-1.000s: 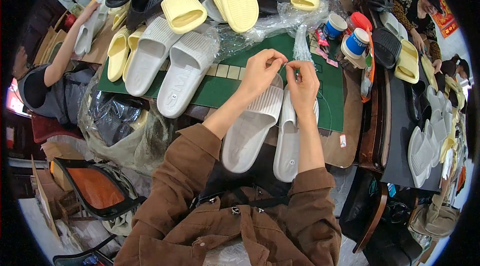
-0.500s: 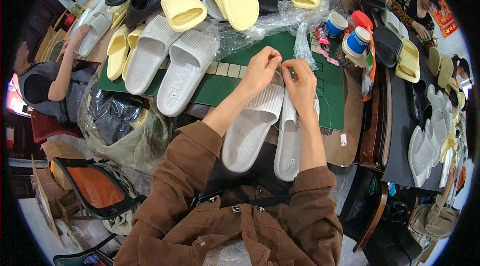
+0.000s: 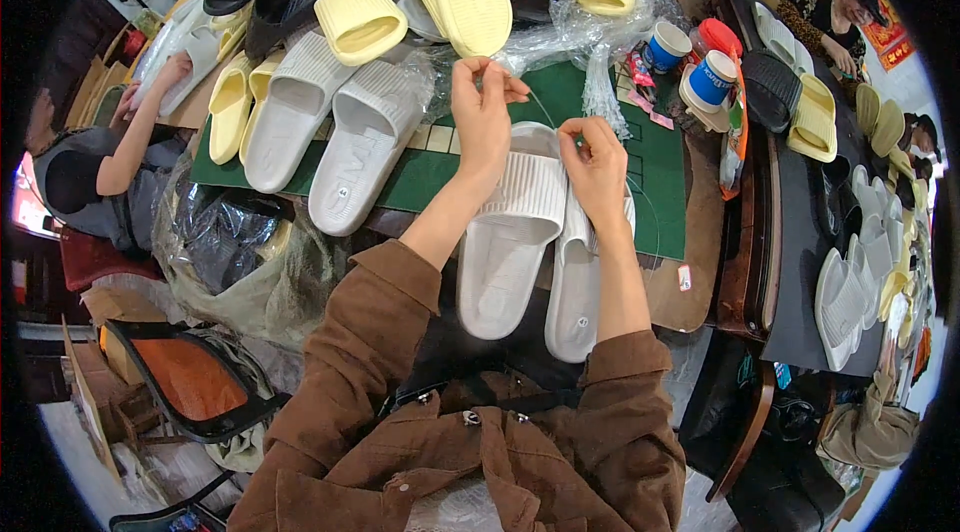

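Drawn up and leftward since half a second ago, the left hand [image 3: 482, 117] now stands apart from the right hand [image 3: 594, 167]. Between them bows a thin, clear thread [image 3: 541, 108], pinched at the left fingertips and between the right thumb and forefinger, both grips closed. It hangs near the toe end of a matte grey slipper [image 3: 500, 272] with a ribbed strap; a second grey slipper [image 3: 573, 307] is partly hidden by the right arm. Beyond lie a flat green board [image 3: 670, 167], crinkled clear plastic [image 3: 550, 54] and a ribbed yellow slipper [image 3: 355, 17].
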`<state>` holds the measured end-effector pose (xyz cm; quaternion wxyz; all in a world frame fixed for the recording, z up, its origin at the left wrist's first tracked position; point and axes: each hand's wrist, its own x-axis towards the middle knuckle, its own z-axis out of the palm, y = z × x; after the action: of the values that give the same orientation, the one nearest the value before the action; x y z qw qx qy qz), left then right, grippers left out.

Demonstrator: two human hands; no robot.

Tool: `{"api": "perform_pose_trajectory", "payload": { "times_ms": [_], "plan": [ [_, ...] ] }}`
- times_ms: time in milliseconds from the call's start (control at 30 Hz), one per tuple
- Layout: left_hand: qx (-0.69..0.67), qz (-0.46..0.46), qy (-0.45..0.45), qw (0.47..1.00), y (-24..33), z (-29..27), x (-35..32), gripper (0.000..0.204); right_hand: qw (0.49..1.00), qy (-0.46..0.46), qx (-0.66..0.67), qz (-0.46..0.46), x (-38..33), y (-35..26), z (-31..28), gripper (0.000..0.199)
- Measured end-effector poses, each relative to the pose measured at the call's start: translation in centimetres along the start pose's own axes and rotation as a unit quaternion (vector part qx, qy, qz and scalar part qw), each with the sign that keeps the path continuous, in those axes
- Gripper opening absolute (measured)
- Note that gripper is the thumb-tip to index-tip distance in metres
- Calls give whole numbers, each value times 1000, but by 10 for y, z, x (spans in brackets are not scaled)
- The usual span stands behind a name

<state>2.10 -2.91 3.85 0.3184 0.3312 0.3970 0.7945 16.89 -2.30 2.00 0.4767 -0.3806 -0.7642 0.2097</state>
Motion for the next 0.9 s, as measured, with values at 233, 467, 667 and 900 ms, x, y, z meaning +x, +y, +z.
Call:
{"api": "perform_pose_trajectory", "payload": {
  "times_ms": [233,467,667,900],
  "plan": [
    [310,45,-230,921,-3,-11,-20,16,998,63,-22,7,0,-1,0,8],
    [344,-34,-292,892,3,-3,-26,17,998,66,-16,-5,1,-1,1,8],
    [403,45,-276,871,0,-5,-28,14,995,84,-45,4,-1,-1,1,7],
    [407,64,-264,872,0,-4,-29,12,996,77,-39,9,-1,-1,1,7]
  ]
}}
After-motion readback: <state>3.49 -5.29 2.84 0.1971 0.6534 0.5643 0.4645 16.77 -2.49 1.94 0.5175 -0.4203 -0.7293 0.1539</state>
